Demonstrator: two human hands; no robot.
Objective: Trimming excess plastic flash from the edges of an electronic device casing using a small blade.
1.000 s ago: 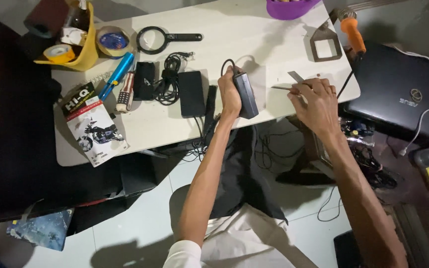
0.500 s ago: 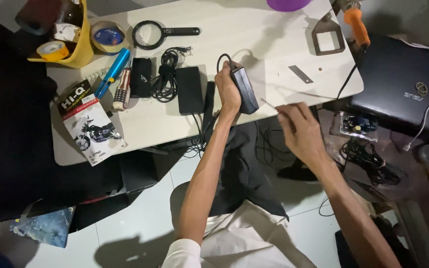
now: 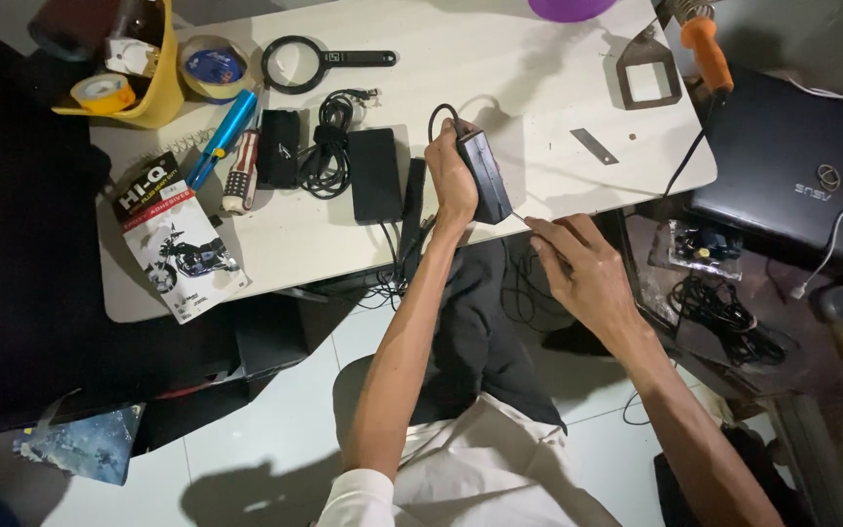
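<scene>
**Inspector:** At the near edge of the bench (image 3: 558, 88), the black power adapter (image 3: 485, 176) stands on its side, held by the left hand (image 3: 449, 181). Grip closed around the adapter's body, fingers wrapped over its far face.

**Clerk:** And the right hand (image 3: 582, 268)?

**Inspector:** Just off the bench edge, to the right of and below the left grip, near the adapter's lower corner. Fingers loosely curled; a thin dark tip shows at the fingertips, but whether they pinch anything, I cannot tell.

**Clerk:** Surroundings?

**Inspector:** Left of the holding grip lie a flat black brick (image 3: 375, 176), a coiled black cable (image 3: 329, 146) and a striped-handled screwdriver (image 3: 241, 176). Beyond, a magnifying glass (image 3: 295, 64). Right of the grip, a small metal strip (image 3: 594, 146); farther right, a closed dark laptop (image 3: 792, 166).
</scene>
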